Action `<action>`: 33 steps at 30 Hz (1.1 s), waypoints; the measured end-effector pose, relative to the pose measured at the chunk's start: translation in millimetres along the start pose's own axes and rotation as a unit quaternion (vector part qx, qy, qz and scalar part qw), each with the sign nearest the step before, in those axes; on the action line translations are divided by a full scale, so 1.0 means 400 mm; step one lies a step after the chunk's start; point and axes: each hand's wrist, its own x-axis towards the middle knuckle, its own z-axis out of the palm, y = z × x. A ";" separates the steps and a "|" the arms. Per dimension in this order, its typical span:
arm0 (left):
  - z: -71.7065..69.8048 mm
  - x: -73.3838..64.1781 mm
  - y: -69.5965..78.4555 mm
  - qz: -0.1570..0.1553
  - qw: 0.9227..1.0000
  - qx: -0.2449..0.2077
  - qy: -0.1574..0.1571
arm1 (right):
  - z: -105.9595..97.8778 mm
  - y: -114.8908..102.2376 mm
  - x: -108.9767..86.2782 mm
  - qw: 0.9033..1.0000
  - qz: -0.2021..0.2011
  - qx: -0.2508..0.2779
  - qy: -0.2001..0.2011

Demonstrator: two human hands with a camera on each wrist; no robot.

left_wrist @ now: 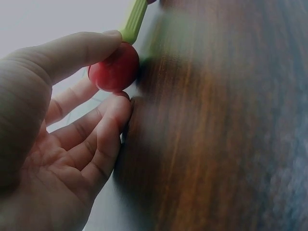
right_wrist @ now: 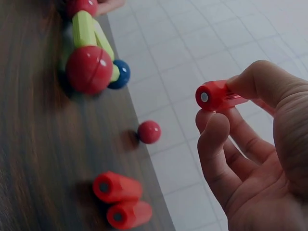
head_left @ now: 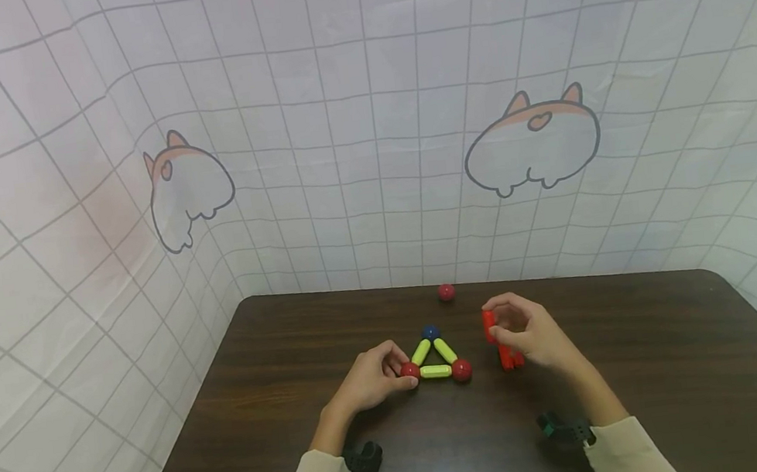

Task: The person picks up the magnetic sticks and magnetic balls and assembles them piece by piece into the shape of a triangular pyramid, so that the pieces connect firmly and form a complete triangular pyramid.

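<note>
Fingers of the right hand, I saw, pinched a red rod; the left hand gripped one red ball of a triangle.

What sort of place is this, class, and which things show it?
Probably an indoor play or filming corner: a dark wood-grain table, a white gridded backdrop behind it, and toy balls and yellow-green rods joined in a triangle.
</note>
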 end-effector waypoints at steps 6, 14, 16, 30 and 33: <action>0.000 -0.001 0.002 0.001 1.000 0.002 0.000 | 0.029 -0.009 0.003 1.000 0.004 -0.004 -0.017; -0.001 -0.002 0.001 0.004 1.000 0.002 0.001 | 0.060 -0.011 0.003 0.999 0.002 -0.005 -0.041; -0.001 -0.002 0.001 0.003 1.000 0.002 0.002 | 0.066 -0.011 0.003 0.999 0.003 -0.013 -0.044; 0.000 -0.003 0.001 0.000 1.000 0.003 0.000 | 0.097 0.007 0.006 0.998 -0.021 -0.043 -0.046; 0.001 -0.002 0.001 0.001 1.000 0.000 -0.001 | 0.100 0.007 0.006 0.997 -0.023 -0.046 -0.048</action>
